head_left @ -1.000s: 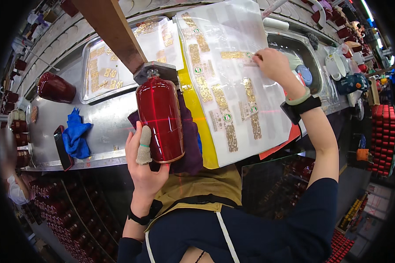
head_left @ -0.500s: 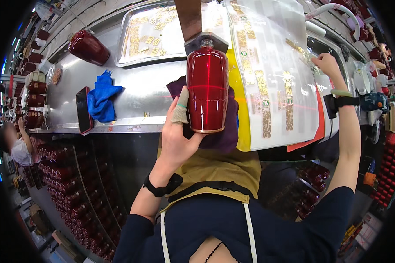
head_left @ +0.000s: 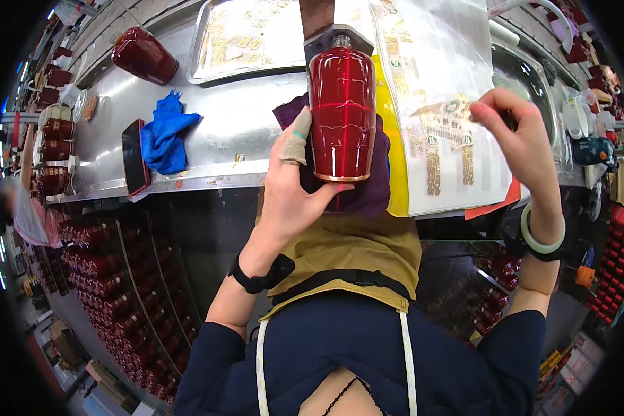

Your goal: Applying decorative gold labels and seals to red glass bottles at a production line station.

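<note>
A glossy dark red glass bottle (head_left: 342,118), with red laser lines crossing on its front, lies with its neck in a notched holder (head_left: 336,35) at the far end. My left hand (head_left: 284,191) cradles its left side and base, thumb under the bottom and two fingers wearing cloth finger covers. Beneath the bottle is a dark purple cloth (head_left: 378,166). To the right, my right hand (head_left: 516,132) pinches one end of a thin gold-patterned decal strip (head_left: 438,119) with a small green mark. The strip hangs over a white sheet (head_left: 423,201) bearing more gold decals.
Left on the metal table are a blue cloth (head_left: 166,135), a phone (head_left: 135,158) and another red bottle (head_left: 144,57). A metal tray (head_left: 194,59) with gold decals is at the back. A dark basin (head_left: 523,73) sits far right. Bottles (head_left: 111,298) stand stacked below left.
My right hand has brought the decal strip left and nearer, from beside the dark basin to over the white sheet. My left hand stays on the bottle; the whole view has shifted slightly.
</note>
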`<state>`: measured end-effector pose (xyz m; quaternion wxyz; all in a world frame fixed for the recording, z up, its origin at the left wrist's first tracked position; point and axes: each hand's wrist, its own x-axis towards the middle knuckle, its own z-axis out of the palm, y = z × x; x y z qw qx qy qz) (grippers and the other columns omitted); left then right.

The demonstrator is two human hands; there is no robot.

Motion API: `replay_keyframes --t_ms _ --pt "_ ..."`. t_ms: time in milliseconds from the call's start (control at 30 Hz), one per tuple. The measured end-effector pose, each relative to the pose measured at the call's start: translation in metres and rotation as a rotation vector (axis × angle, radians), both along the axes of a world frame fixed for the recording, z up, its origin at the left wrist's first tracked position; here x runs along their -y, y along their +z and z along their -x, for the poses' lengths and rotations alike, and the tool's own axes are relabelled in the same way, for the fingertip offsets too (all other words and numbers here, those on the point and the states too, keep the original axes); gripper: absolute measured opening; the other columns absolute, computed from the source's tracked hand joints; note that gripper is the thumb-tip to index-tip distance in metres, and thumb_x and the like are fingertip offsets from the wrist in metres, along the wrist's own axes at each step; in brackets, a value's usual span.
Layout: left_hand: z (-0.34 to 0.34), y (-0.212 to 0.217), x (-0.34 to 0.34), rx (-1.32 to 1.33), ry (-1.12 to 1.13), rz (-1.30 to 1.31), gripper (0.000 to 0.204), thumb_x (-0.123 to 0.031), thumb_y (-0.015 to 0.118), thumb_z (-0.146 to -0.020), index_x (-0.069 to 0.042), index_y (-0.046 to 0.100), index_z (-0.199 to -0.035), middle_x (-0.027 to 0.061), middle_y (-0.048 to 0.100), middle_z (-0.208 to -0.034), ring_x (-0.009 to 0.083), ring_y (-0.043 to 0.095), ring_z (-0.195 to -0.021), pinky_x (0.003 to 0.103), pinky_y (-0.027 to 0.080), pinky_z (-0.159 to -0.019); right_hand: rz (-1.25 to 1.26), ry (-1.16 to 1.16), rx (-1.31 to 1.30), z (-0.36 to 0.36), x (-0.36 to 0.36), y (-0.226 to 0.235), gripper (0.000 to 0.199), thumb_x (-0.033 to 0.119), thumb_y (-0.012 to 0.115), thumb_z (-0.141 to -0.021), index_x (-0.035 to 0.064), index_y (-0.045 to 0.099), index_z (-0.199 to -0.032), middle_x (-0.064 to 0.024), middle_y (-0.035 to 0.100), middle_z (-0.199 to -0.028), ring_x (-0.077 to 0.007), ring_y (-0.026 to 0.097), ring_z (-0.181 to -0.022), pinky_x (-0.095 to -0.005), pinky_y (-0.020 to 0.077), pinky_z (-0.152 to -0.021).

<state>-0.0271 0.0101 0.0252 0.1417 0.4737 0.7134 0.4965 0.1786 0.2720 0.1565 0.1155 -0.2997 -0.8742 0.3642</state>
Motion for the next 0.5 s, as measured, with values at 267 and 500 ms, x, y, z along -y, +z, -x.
replay_keyframes --t_ms 267,500 --pt "-0.001 -0.002 -0.003 -0.095 -0.006 -0.116 0.098 -0.012 0.095 -0.069 0.005 0.046 -0.152 0.0239 0.052 -0.151 0.0376 0.055 -0.136 0.043 0.047 -0.113 0.083 0.010 -0.057 0.019 0.038 -0.011 0.021 0.018 0.072 -0.099 -0.0031 0.071 -0.095 0.0060 0.050 -0.066 -0.0028 0.038 -0.062 -0.0251 0.0292 -0.055" --pt "0.014 0.022 0.006 -0.190 -0.057 -0.122 0.097 -0.020 0.099 -0.063 0.001 0.056 -0.147 0.0196 0.055 -0.152 0.0347 0.056 -0.137 0.042 0.044 -0.115 0.051 0.084 -0.087 0.040 0.056 -0.003 0.019 0.017 0.075 -0.097 -0.0017 0.072 -0.091 0.0045 0.045 -0.063 -0.0041 0.036 -0.059 -0.0263 0.0277 -0.053"
